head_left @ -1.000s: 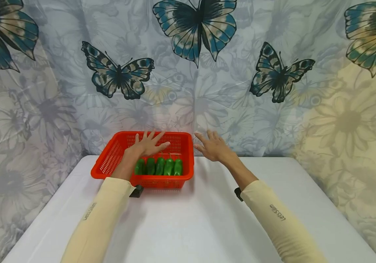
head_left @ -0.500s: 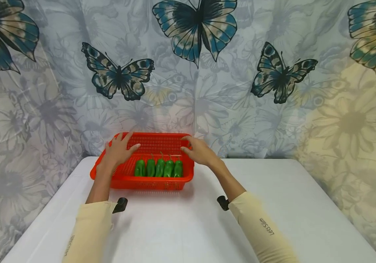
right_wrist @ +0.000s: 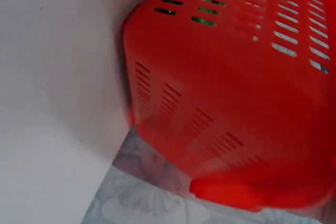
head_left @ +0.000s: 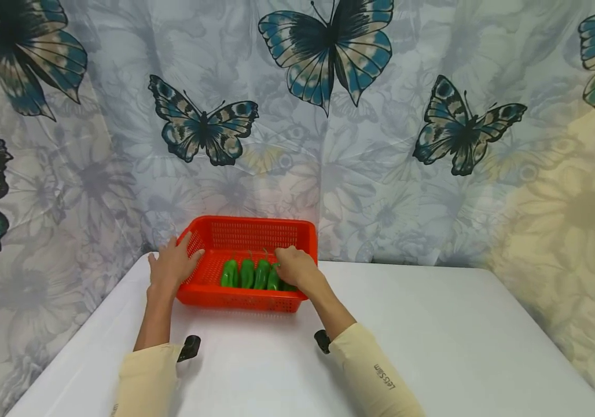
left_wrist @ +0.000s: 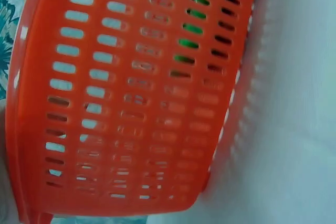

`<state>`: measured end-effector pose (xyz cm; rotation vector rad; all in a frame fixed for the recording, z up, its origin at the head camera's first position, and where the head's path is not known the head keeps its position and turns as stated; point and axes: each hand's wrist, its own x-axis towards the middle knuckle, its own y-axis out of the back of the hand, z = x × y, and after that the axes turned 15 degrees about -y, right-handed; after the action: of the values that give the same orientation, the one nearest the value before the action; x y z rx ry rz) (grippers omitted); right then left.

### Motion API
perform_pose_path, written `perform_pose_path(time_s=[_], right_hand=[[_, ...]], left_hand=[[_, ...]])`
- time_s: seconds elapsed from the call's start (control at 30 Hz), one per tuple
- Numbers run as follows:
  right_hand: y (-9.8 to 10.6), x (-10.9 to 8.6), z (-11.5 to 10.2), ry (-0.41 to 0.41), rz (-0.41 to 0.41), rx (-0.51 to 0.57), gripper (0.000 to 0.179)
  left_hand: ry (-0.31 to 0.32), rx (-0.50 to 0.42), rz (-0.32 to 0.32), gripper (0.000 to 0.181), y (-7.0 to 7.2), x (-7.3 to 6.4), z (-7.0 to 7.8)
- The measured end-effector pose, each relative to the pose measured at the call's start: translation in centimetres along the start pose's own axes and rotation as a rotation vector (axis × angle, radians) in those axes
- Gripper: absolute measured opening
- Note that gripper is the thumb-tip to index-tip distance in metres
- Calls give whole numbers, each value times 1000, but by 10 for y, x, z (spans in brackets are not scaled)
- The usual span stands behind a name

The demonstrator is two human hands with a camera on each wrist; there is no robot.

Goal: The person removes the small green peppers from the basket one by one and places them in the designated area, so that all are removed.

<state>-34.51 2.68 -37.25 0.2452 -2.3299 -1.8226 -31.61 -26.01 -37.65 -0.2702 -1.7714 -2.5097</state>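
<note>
A red plastic basket (head_left: 256, 223) stands on the white table, with several green chili peppers (head_left: 247, 273) in a row near its front wall, stems pointing away. My left hand (head_left: 169, 266) lies over the basket's left rim, fingers spread and thumb on the inner side. Reaching over the right end, my right hand (head_left: 297, 267) has its fingers bent down at the top of the peppers on the right; I cannot tell whether they grip one. The rightmost pepper is partly hidden by this hand. In the left wrist view, green shows through the slots of the basket wall (left_wrist: 121, 108).
The white table (head_left: 407, 330) extends in front of the basket and to its right. Behind it hangs a cloth backdrop (head_left: 370, 191) printed with butterflies and flowers. The right wrist view shows the basket's slotted outer corner (right_wrist: 220, 72) close by.
My left hand has moved from over the peppers to the basket's left rim. My right hand has come from beyond the right side down into the basket at the peppers. The head view has shifted slightly.
</note>
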Motion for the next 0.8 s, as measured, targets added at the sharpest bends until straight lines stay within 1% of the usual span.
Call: perform_pose_path(time_s=[0.07, 0.13, 0.2, 0.33, 0.4, 0.53, 0.67, 0.8], right_hand=[[-6, -2, -1, -18, 29, -87, 12], [-10, -4, -2, -29, 70, -164, 11], [-13, -6, -4, -38, 97, -220, 16], [-19, -6, -6, -39, 126, -294, 27], [-21, -5, -6, -40, 134, -310, 31], [-21, -6, -8, -39, 130, -323, 33], [-19, -7, -9, -50, 107, -324, 29], [-20, -6, -10, -73, 68, -312, 22]], left_hand=[[2, 23, 6, 75, -5, -1, 2], [2, 36, 21, 75, -7, 0, 5], [3, 56, 25, 77, -7, 0, 6], [18, 78, 5, 79, -8, 1, 3], [19, 84, 0, 79, -9, 1, 0], [21, 64, -1, 78, -8, 0, -4], [28, 51, -10, 78, -6, 0, -3], [28, 57, -23, 80, -5, 0, -3]])
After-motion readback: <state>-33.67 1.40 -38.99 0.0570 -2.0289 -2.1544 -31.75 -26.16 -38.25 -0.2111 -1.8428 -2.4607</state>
